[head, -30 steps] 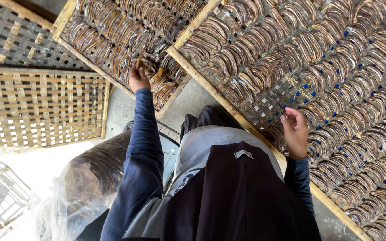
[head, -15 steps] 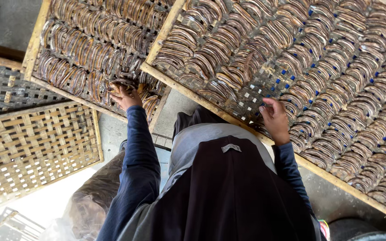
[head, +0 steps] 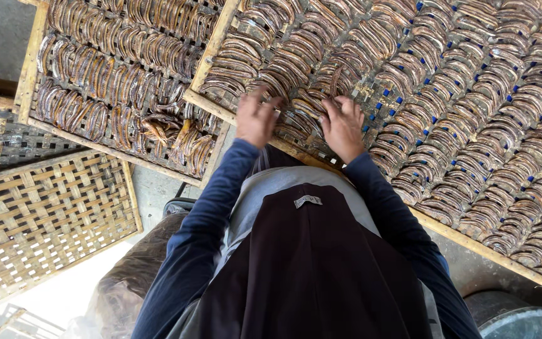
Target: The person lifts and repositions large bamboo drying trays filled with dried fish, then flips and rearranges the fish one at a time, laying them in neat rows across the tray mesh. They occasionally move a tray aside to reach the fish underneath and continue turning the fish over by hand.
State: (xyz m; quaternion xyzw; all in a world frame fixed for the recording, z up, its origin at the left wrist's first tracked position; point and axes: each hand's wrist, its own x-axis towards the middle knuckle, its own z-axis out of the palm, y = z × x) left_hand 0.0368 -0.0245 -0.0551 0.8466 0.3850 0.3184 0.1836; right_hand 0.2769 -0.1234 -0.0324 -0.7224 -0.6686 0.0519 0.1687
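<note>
Both hands work with a spread grip over rows of small dried fish: the left hand (head: pixel 256 119) has its fingers fanned and is blurred, its tips touching the curved brown fish (head: pixel 296 94) at the near edge of the big drying tray (head: pixel 503 257), and I cannot tell whether any fish is pinched between its fingers. Just to its right, the right hand (head: pixel 344 125) lies palm down with fingers splayed on the same patch of fish, holding nothing that can be seen. That tray is a wooden frame over a mesh with small blue ties, and it fills the far and right part of the scene, its fish laid in tight overlapping rows running diagonally. Left of it, touching at the frame, sits a second wooden tray (head: pixel 31 69) also lined with rows of the same fish, with a looser heap (head: pixel 164 129) near its near right corner. Nearer and further left lies a woven bamboo rack (head: pixel 45 213) with nothing on it, and a darker mesh rack (head: pixel 1 138) shows between it and the second tray. Dark blue sleeves (head: pixel 211 220) run from both hands back to a grey and dark maroon garment in the near centre. A clear plastic bag (head: pixel 127 289) holding a brown mass sits near left below the arm, and a round dark container rim (head: pixel 522 317) shows at the near right corner.
</note>
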